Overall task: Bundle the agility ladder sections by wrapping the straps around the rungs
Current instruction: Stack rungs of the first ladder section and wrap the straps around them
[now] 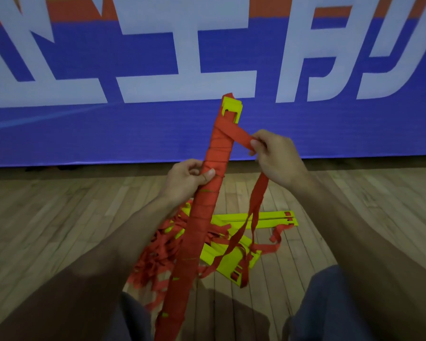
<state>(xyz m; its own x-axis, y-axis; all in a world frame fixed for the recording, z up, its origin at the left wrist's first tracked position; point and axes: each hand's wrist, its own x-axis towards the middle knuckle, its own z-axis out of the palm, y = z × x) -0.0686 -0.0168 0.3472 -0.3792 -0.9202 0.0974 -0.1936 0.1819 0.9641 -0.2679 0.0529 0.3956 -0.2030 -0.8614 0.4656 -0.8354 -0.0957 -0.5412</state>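
Where floor (47, 217) lies bare: planks at 9 and 3 o'clock of the loose rungs (231, 264).
Left hand (185, 180): fingers curled round the wrapped bundle (199, 225), mid-length.
Right hand (278, 158): thumb and fingertips pinch the strap (241, 135), at 3 o'clock of the bundle's top.
Banner (133, 134): wall edge behind.

head camera looks down, close above hands (231, 166).

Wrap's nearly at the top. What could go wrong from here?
1. The strap pinched by the right hand crosses the bundle just below the yellow rung ends; a slack turn could slip off.
2. Its tail runs down into the loose rungs on the floor and may snag.
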